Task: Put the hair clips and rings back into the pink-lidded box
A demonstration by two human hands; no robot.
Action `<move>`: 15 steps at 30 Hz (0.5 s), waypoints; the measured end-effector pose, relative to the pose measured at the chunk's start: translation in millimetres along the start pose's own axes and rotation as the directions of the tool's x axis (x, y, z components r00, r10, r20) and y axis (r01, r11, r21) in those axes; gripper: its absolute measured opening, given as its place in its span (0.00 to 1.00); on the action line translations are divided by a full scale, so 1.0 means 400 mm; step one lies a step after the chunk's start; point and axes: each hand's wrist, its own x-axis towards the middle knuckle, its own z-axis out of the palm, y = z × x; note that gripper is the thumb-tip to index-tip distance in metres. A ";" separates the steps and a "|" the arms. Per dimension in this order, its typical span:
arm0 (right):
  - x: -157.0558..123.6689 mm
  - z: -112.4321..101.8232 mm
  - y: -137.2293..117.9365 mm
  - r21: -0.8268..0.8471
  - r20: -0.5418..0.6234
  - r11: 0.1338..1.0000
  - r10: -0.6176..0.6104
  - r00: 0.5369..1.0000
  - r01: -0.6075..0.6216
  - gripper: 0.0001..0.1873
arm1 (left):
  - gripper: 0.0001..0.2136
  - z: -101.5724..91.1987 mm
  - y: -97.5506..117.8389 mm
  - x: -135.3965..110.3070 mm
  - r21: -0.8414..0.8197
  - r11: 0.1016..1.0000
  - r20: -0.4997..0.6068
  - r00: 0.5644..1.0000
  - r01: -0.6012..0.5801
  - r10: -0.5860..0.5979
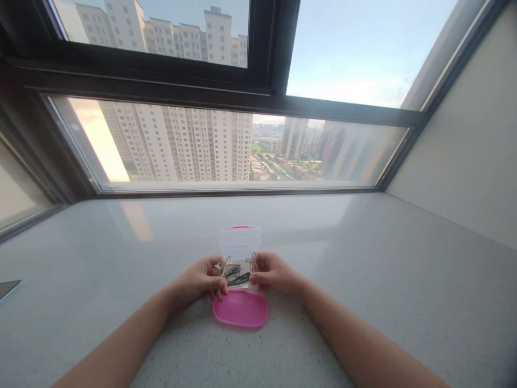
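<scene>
A clear plastic container [240, 243] stands on the pale stone window sill [363, 258], with a pink lid [241, 308] lying flat just in front of it. My left hand [201, 281] is closed and pinches a small gold clip [224, 265]. My right hand [272, 272] is closed and pinches another gold clip [252, 262]. Between my hands, over the lid's far edge, lie a few dark hair clips [237, 276] on what looks like a small clear card or bag.
A wide dark-framed window [258, 102] runs along the sill's far edge, with tall buildings outside. A plain wall [464, 161] closes the right side. The corner of a dark flat object [7, 288] shows at the left edge.
</scene>
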 end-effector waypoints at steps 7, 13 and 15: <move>0.004 -0.002 0.002 0.010 0.002 1.000 -0.012 1.000 0.012 0.21 | 0.13 -0.005 -0.009 0.004 -0.024 1.000 -0.009 1.000 -0.016 0.016; 0.007 -0.003 0.002 0.007 0.013 1.000 -0.014 1.000 0.013 0.21 | 0.12 -0.009 -0.014 0.005 -0.013 1.000 -0.008 1.000 -0.025 0.025; 0.008 -0.003 0.002 0.000 0.020 1.000 -0.006 1.000 0.006 0.22 | 0.11 -0.009 -0.014 0.005 -0.009 1.000 -0.010 1.000 -0.024 0.024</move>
